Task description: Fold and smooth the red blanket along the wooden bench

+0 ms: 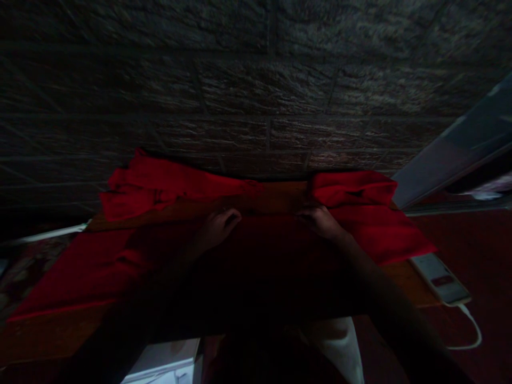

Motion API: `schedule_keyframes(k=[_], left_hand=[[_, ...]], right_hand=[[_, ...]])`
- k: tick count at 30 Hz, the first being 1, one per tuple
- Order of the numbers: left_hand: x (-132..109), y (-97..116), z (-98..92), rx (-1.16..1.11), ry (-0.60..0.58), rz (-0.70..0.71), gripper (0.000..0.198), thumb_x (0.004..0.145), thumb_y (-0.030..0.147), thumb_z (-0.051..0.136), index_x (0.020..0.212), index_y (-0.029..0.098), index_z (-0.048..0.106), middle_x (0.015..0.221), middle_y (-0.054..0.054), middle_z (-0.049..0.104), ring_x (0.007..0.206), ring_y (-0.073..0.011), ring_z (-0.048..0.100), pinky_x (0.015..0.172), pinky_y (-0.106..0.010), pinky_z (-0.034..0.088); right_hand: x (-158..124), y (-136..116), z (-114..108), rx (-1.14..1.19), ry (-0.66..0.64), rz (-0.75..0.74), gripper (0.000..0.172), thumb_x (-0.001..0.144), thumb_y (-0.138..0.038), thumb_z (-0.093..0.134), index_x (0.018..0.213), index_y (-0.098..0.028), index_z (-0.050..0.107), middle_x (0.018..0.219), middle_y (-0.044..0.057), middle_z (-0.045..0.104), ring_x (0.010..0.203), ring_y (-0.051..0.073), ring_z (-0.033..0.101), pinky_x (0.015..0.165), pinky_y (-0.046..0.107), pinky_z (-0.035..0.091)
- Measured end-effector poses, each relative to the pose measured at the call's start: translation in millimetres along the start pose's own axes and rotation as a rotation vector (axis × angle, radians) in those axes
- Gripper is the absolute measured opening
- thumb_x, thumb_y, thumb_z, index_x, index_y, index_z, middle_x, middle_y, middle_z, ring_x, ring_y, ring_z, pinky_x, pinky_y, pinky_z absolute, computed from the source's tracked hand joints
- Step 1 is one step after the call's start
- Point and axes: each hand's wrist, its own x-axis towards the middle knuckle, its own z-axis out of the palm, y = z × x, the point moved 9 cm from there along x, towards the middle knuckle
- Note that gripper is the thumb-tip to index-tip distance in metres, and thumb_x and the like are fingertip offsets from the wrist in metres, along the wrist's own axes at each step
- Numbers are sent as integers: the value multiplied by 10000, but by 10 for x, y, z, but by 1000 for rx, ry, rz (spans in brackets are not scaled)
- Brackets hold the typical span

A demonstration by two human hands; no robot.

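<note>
Left hand (218, 226) and right hand (323, 222) pinch flat red cloth (268, 240) at its twelve-o'clock edge; bare wooden worktop (282, 194) beyond.

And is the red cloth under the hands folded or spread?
Spread: the red cloth lies mostly flat along the table; whether it is doubled, cannot tell.

Wall (268, 96): bars the far side.
Far left: bundle (172, 184) in the way.
Far right: folded cloth (362, 180) and slanted post (452, 138) obstruct.
Far middle: gap over table (286, 189) between bundle and folded cloth.
Between left hand (219, 226) and right hand (321, 221): open room above flat cloth (80, 269).
Right end: phone (438, 274) and cord (479, 330).
</note>
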Motion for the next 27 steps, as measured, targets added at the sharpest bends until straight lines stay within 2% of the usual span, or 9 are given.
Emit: schedule_keyframes(k=[6,11,19,27], left_hand=[[-5,-35,49,33,-8,5,255,980,366,392,945,214,595,975,-43,692,933,-207,645,888,-354,480],[-10,-46,49,49,-11,-20,258,981,365,388,949,216,597,981,-43,697,925,-211,651,896,-359,481],[20,-92,14,41,-2,-63,229,956,348,432,939,216,618,968,-39,716,911,-216,668,866,-352,497],[38,-41,20,50,67,14,201,953,285,442,880,199,608,935,-57,676,900,-209,639,862,-358,495]], right_hand=[[2,50,-30,8,51,52,206,959,-258,537,959,-196,733,948,77,700,902,208,636,826,330,501],[5,33,7,24,3,65,203,963,-301,536,928,-198,708,934,67,700,905,208,632,828,330,494],[44,124,82,-66,27,128,209,982,-262,485,960,-174,674,958,86,690,913,217,618,854,338,474],[59,127,113,-141,1,107,238,983,-269,473,913,-175,680,941,96,676,904,233,597,851,358,456]])
